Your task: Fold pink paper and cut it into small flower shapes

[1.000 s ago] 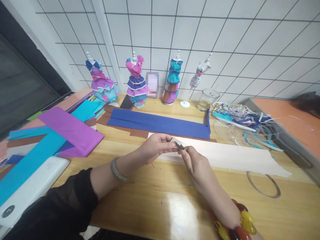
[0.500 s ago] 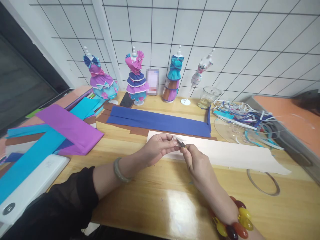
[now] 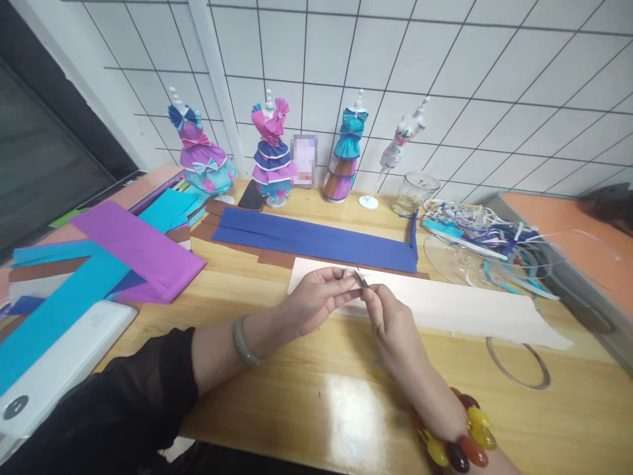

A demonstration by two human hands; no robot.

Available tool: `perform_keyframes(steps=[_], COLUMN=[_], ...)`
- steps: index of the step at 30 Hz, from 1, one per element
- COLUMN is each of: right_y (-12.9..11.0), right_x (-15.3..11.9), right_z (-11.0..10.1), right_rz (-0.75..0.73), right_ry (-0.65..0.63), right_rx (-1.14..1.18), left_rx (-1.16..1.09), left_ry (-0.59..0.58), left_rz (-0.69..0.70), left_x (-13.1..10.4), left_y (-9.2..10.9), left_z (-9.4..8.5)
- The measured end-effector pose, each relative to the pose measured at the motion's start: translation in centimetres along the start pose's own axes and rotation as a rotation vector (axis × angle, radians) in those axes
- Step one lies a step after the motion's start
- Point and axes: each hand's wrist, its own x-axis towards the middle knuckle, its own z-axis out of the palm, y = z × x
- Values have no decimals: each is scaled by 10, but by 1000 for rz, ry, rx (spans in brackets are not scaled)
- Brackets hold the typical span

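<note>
Above a long pale pink paper strip [image 3: 475,309], my left hand [image 3: 316,298] pinches a small whitish piece [image 3: 351,271] between thumb and fingers. Most of that piece is hidden by the fingertips. My right hand [image 3: 395,323] grips small scissors [image 3: 362,280], their dark blades pointing up and left at the piece. The scissor handles are covered by my right fingers. Both hands are close together, fingertips nearly meeting. Just behind them lies a folded blue paper strip [image 3: 316,239] over brown paper [image 3: 277,260].
Purple [image 3: 143,254] and turquoise paper [image 3: 64,316] lie left, beside a white device [image 3: 74,373]. Three dressed mini mannequins [image 3: 271,148] and a bare, leaning one [image 3: 400,142] stand behind. Right are a glass [image 3: 414,193], a scrap pile [image 3: 475,227] and a grey ring [image 3: 519,384].
The scissors have turned slightly, and their blades look more upright beside the whitish piece. Both hands keep nearly the same place, and the view has shifted slightly.
</note>
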Motion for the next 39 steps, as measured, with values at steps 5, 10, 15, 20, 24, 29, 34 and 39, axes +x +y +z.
perform_keyframes(steps=[5,10,15,20,24,29,34,39], right_y=[1,3,8,11,9,7,8,8], right_x=[0,2,4,4,4,4,4,4], right_z=[-1,-2,0,3,2,-4,-11,-13], right_rz=[14,20,37,61,71,34,-9,-7], right_ry=[2,38,51,71,66,13,-27,-49], right_rx=[45,84,131,207,232,192,53,19], left_rx=[-66,-117,-163,-176,-171,-95,73,143], left_ry=[13,44,72,85,96,47,-8,-14], left_rz=[14,14,2,11,23,44,58,75], left_x=[1,5,7,9,9,9,9,9], left_y=[-4,-6,-8,-10,-12,-10,-3,1], left_z=[4,12,16,18,20,16,11,10])
